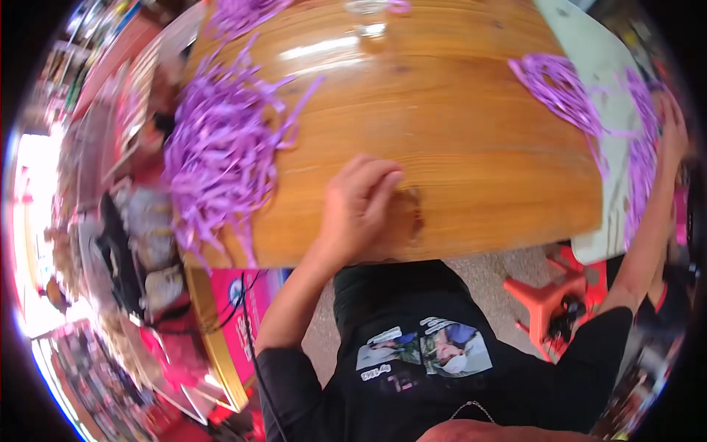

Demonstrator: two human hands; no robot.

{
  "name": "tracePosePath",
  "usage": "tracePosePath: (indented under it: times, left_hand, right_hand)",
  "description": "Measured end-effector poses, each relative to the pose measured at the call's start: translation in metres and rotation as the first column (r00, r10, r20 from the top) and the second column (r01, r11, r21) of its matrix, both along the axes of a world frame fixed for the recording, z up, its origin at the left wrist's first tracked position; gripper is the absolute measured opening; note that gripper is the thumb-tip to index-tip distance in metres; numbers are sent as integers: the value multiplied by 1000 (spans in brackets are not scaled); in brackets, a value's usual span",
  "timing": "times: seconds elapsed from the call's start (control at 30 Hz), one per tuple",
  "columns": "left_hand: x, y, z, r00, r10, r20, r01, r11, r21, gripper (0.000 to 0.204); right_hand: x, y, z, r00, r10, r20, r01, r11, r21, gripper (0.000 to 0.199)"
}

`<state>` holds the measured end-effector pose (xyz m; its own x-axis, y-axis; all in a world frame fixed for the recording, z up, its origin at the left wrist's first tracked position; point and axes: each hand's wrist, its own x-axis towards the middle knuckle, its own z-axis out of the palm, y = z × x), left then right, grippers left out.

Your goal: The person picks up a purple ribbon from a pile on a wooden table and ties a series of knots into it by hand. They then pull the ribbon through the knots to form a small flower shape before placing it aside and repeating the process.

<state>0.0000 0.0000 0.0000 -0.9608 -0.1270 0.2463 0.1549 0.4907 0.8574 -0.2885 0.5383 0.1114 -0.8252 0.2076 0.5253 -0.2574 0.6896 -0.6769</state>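
Over the brown wooden table (456, 132), close to its front edge, is my left hand (359, 200). Its fingers are curled in, with the thumb beside the index finger, and I see nothing in it. My right hand (672, 129) is stretched out to the far right, beside a long bundle of purple ribbon strips (641, 158) on the pale green tabletop. Blur and the picture's rim hide whether its fingers grip the strips. Another looped bunch of purple ribbon (557, 90) lies across the wooden table's right edge, its loose ends trailing toward me.
A large tangled heap of purple ribbon (221, 147) covers the table's left side, with more ribbon (247, 15) behind it. A clear glass (370, 18) stands at the far edge. An orange stool (549, 298) is below right. A dark cable (250, 331) hangs near my left arm.
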Motion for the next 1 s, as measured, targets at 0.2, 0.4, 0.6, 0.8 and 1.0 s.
tracePosePath:
  times: [0.2, 0.4, 0.6, 0.8, 1.0]
  left_hand:
    - [3, -22, 5, 982, 42, -183, -55, 996, -64, 6]
    - [18, -47, 4, 974, 118, -191, -136, 987, -82, 7]
    - [21, -55, -13, 968, 163, -189, -178, 982, -67, 8]
    - [20, -51, -16, 947, 140, -290, -196, 965, -175, 11]
    - [22, -51, -20, 938, 73, -338, -180, 937, -298, 14]
  right_hand:
    - [-40, -124, -121, 952, 238, 192, -282, 925, 255, 32]
    - [12, -240, -95, 928, 355, -111, -127, 583, 802, 22]
    - [82, -386, -60, 647, 763, -8, -581, 499, 643, 15]
    - [135, -551, -62, 158, 973, -170, -851, 222, 476, 13]
    - [145, -680, -79, 142, 975, -170, -841, 210, 499, 15]
